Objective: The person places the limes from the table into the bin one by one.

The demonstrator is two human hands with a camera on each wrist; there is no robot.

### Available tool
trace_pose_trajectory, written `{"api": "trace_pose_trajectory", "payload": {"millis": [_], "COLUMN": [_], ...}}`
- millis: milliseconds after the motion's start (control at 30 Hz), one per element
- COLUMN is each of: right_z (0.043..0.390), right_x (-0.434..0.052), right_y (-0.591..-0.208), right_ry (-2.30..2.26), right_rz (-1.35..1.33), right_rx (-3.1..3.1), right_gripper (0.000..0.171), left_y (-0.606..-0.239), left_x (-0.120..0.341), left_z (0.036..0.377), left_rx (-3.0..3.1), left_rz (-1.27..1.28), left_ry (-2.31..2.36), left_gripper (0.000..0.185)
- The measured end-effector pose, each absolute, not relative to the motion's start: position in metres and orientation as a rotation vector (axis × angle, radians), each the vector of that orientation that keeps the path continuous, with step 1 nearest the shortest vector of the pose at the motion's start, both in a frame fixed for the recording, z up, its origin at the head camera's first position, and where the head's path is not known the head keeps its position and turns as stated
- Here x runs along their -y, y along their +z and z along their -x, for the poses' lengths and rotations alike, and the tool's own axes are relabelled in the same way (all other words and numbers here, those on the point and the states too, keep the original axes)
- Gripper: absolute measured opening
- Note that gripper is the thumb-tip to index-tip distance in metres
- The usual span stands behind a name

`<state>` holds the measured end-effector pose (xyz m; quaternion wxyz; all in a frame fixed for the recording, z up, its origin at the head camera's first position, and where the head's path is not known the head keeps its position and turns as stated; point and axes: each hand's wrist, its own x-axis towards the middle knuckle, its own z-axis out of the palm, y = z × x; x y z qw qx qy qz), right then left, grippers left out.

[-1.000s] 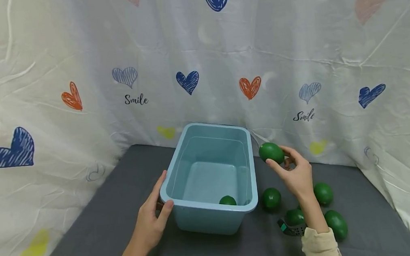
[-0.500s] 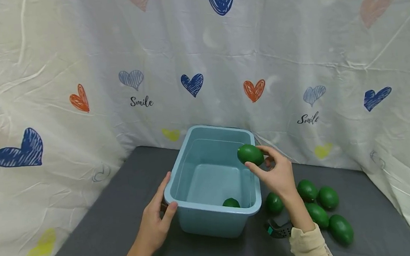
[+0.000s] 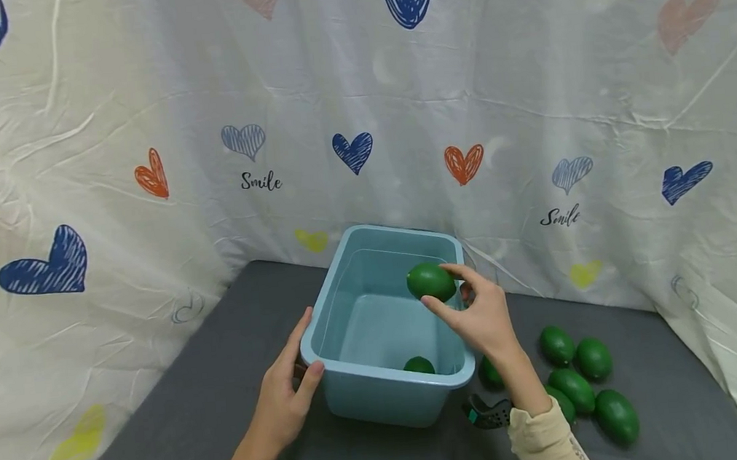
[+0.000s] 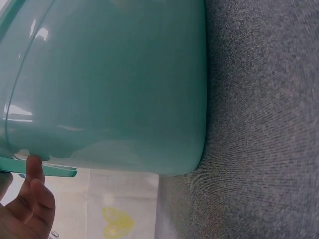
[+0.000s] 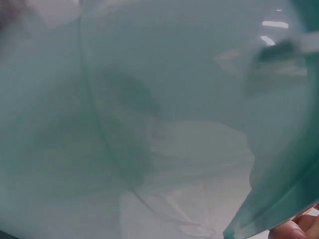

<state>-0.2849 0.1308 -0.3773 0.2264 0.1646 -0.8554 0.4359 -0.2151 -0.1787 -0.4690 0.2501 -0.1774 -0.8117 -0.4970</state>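
Note:
A light blue plastic bin [image 3: 383,397] stands on the grey tabletop, filling most of both wrist views. My left hand [image 3: 281,402] holds its near left corner, thumb by the front rim and fingers along the left side; fingertips [image 4: 35,167] show at the rim in the left wrist view. Between thumb and fingers, my right hand [image 3: 486,315] pinches a glossy green lime [image 3: 430,281] above the right part of the bin's opening. Another lime [image 3: 418,365] lies inside near the front wall, partly hidden by the rim. The held lime is out of sight in the right wrist view.
Several more limes [image 3: 593,358] lie on the grey cloth [image 3: 658,380] right of the bin, one [image 3: 490,373] partly behind my right wrist. A black strap [image 3: 488,413] sits at that wrist. Behind the bin hangs a white curtain [image 3: 397,110] printed with hearts.
My right hand has carried the lime leftward, from right of the bin to over its opening. The left hand keeps its hold on the corner. The head view has shifted slightly.

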Motion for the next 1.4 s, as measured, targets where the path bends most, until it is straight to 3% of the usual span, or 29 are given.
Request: {"api": "trace_pose_trajectory", "payload": {"millis": [500,1400], "right_z": [0.274,0.250], "right_x": [-0.141,-0.230], "right_y": [-0.376,-0.409], "right_ry": [1.185,1.033], "right_rz": [-0.488,-0.175], "right_rx": [2.338,2.367], "right_gripper": [0.054,0.049], "left_y": [-0.466,-0.467], "left_x": [0.177,0.179], "left_z": [0.212,0.214], "left_rx": [2.242,2.241], "left_rz": [0.474,0.475], "left_ry": [-1.387,-1.362], "left_gripper": [0.071,0.072]}}
